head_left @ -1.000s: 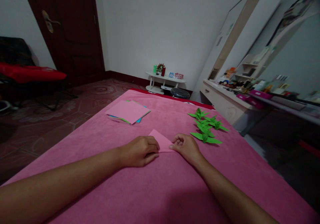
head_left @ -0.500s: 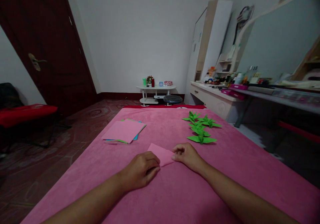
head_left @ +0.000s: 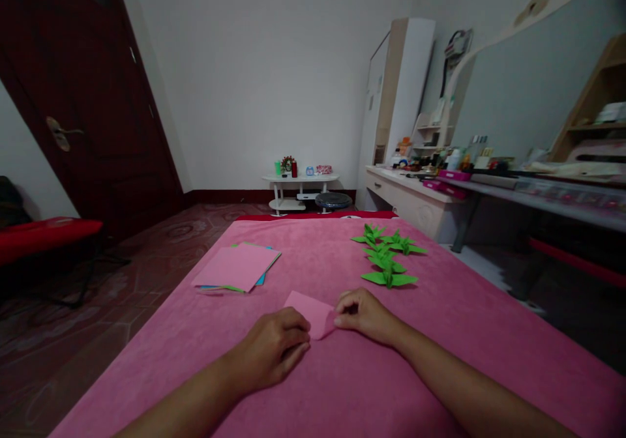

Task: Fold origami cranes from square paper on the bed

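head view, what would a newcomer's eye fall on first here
The bright green folded paper figures stand out first, clustered on the right of the pink cover. Nearer, at the middle, the left hand and right hand meet at a pink sheet. Farther left lies a paper stack, pink on top.

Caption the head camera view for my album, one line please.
Left hand on a pink sheet, right hand at its curled edge, a coloured paper stack and green folded figures beyond.
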### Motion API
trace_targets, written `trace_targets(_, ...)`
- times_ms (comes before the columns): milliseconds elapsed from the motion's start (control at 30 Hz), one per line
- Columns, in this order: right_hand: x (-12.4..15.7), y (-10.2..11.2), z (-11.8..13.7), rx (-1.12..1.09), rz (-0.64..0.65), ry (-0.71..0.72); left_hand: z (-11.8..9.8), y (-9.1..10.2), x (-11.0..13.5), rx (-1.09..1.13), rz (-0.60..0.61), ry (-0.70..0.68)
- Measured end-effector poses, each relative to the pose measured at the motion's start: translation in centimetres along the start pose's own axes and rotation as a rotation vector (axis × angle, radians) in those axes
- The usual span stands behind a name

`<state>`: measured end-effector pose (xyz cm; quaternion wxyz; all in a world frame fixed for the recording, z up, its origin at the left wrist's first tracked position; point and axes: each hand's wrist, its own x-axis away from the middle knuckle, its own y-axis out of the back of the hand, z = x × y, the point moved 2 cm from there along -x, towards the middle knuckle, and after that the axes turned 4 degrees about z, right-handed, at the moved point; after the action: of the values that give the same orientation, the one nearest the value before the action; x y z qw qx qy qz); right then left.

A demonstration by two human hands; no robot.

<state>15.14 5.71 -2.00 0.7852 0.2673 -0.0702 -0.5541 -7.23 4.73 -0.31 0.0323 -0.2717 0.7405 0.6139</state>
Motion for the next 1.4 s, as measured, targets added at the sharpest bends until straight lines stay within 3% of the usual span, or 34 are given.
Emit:
trace_targets(133,0.7,0.1,0.4,-0.017,0.105,0.098,0.3,0.0,0.0,-0.054,-0.098,0.099)
trace_targets(267,1.1,0.2,1.2,0.188,0.134,0.253,0.9,0.7,0.0,-0.098,-0.249,0.213)
trace_targets(367,1.2,0.2,1.8,0.333,0.181,0.363,0.8,1.2,-0.1,-0.124,-0.269,0.178)
trace_targets(500,1.3,0.5,2.1,0.364,0.226,0.413,0.2,1.0,-0.2,-0.129,-0.181,0.063)
trace_targets(633,1.3,0.7,2.0,0.241,0.237,0.351,-0.3,0.4,-0.2,-0.076,-0.045,-0.073)
trace_targets(733,1.0,0.7,1.7,0.121,0.167,0.218,-0.4,0.1,-0.1,-0.044,0.027,-0.081)
trace_targets(900,0.1,0.3,1.0,0.107,-0.063,0.045,-0.4,0.2,-0.1,-0.008,0.021,-0.062)
trace_targets(1067,-0.4,-0.7,-0.5,0.044,-0.131,-0.137,-0.4,0.1,-0.1,0.005,-0.015,-0.068)
trace_targets(1400,-0.4,-1.2,-1.6,0.045,-0.224,-0.149,-0.3,0.0,0.1,-0.007,0.04,0.026)
